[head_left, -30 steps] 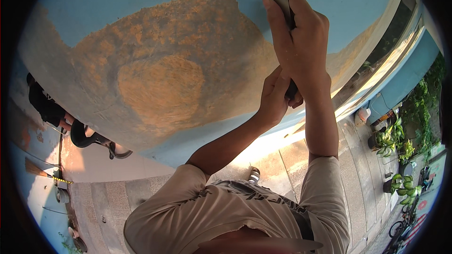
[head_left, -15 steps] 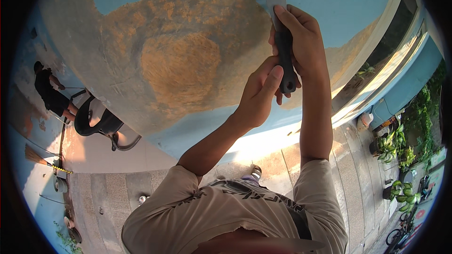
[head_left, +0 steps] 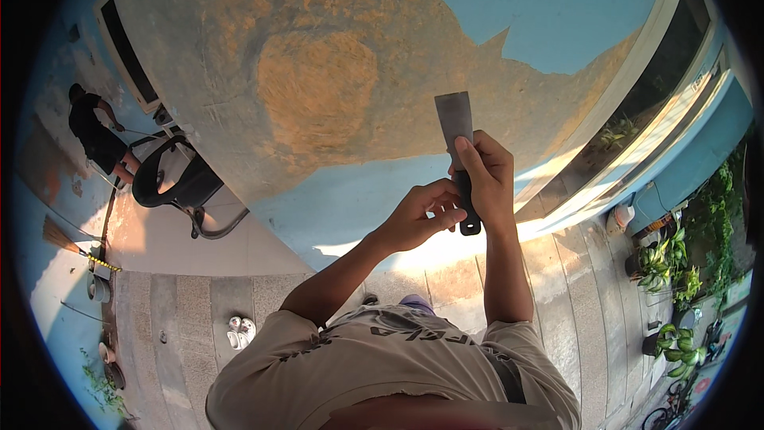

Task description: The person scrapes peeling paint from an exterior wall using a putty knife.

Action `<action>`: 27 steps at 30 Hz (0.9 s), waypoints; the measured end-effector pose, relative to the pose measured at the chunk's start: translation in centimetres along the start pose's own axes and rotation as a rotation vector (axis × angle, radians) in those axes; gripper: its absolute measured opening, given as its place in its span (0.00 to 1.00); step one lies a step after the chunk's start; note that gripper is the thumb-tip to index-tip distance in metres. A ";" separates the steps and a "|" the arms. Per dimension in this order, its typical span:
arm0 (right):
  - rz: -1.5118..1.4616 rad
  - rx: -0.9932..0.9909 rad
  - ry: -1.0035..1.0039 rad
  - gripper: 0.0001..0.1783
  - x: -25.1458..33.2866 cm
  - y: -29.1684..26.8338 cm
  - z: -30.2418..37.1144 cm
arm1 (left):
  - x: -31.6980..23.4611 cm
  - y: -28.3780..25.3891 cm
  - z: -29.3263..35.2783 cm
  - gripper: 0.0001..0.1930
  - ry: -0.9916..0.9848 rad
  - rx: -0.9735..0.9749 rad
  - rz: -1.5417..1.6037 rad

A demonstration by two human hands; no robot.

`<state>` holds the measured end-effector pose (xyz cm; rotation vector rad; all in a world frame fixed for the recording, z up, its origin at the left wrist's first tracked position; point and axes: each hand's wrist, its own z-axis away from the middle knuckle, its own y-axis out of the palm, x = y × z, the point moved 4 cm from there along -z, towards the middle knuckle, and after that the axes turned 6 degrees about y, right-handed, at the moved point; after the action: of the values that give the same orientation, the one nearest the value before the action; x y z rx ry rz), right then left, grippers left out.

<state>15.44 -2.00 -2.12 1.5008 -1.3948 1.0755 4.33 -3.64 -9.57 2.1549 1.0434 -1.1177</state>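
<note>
Both hands have come down in the head view since half a second ago, bringing the scraper (head_left: pixel 454 115) with them: its blade then lay over the upper blue paint and now stands lower, in front of the bare part of the wall. Fingers of the right hand (head_left: pixel 491 183) are closed around the scraper where blade meets handle, thumb pressed along the front, so the metal sticks up beyond the fingertips and the black handle end pokes out below them. The left hand (head_left: pixel 422 215) is just beside that handle, its fingers loosely curled, with a narrow gap between thumb and forefinger; whether they touch or grip the handle, I cannot tell. Whether the blade touches the wall is equally unclear. Above and left of the fingers spreads a rough grey-brown patch (head_left: pixel 231 95) with a rounded orange area (head_left: pixel 318 80) inside it; blue paint (head_left: pixel 358 191) runs directly left of the left fingertips. Well left of both hands are a black chair (head_left: pixel 187 183) and, farther out, a person in dark clothes (head_left: pixel 95 131). White shoes (head_left: pixel 240 332) lie below and left of the left fingers. Potted plants (head_left: pixel 676 346) stand far right of the right fingers.
</note>
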 end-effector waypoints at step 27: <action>-0.061 0.642 0.263 0.18 -3.3 -8.1 19.4 | -1.3 12.9 9.5 0.25 0.194 -0.451 -0.088</action>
<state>24.64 -18.81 -11.47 1.7373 -0.8471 1.7153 9.92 -18.46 -12.65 1.8894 1.3408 -0.6359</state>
